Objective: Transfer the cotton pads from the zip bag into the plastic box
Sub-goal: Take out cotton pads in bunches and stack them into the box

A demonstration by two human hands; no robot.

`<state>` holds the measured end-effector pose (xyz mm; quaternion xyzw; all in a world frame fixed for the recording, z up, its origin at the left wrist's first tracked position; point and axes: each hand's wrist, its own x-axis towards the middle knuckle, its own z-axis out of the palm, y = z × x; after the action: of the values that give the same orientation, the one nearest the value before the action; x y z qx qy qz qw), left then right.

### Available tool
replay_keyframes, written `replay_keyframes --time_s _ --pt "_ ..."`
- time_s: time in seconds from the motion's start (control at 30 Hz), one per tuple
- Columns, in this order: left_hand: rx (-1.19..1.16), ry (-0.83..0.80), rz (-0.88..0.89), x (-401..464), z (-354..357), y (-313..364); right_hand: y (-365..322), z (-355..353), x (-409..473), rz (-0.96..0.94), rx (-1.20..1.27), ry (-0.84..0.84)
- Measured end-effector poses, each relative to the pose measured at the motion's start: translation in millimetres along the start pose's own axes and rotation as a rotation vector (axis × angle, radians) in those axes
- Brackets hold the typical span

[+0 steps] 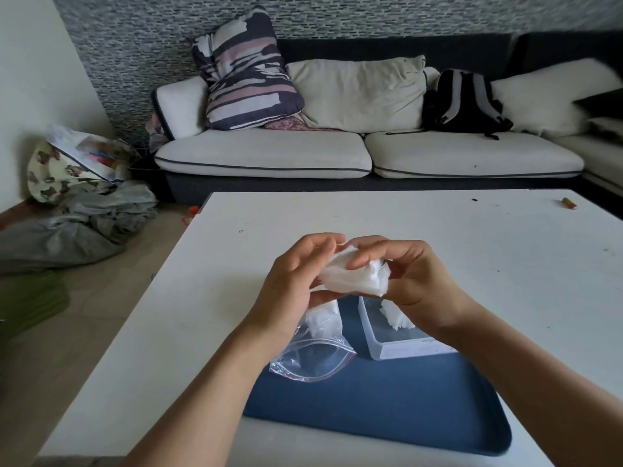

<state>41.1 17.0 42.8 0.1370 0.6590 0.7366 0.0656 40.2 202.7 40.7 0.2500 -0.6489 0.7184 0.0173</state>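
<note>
While both hands grip pad stack (354, 276) above tray (387, 399): left hand (296, 274), right hand (409, 276) pinch opposite ends. Box (397, 348) directly below right hand, some pads inside. Bag (315, 352) under left hand, mouth open, more pads inside. Desk (188, 298) beneath.

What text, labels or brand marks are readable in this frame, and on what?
No text here can be read.
plastic box: faint print or a label on its near wall, too small and blurred to read.
zip bag: no print visible.
printed bag on the floor: coloured graphics only, no legible words.
</note>
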Motion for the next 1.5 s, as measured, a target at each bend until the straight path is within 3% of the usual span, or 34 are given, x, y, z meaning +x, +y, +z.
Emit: replay_keyframes --time_s 0.27,0.43,0.63,0.97,1.17,1.3,1.5 --pt "0.298 -0.050 0.131 0 0 -10 -1 4 1 0.067 -0.293 0.181" --pt "0.294 0.054 0.142 3 -1 -12 2 5 1 0.111 -0.289 0.123" --pt "0.252 0.146 -0.042 2 1 -8 -3 8 0 0.101 -0.292 0.164" --pt "0.284 0.007 -0.115 3 1 -10 0 1 4 0.040 -0.374 0.183" --pt "0.082 -0.046 -0.208 0 -1 -4 -8 -1 0 -0.033 -0.421 0.161" --pt "-0.030 -0.098 -0.249 -1 -7 -3 -6 -5 2 0.003 -0.279 0.173" --pt "-0.041 -0.177 -0.258 -1 -11 -6 0 -9 4 0.149 -0.288 0.164"
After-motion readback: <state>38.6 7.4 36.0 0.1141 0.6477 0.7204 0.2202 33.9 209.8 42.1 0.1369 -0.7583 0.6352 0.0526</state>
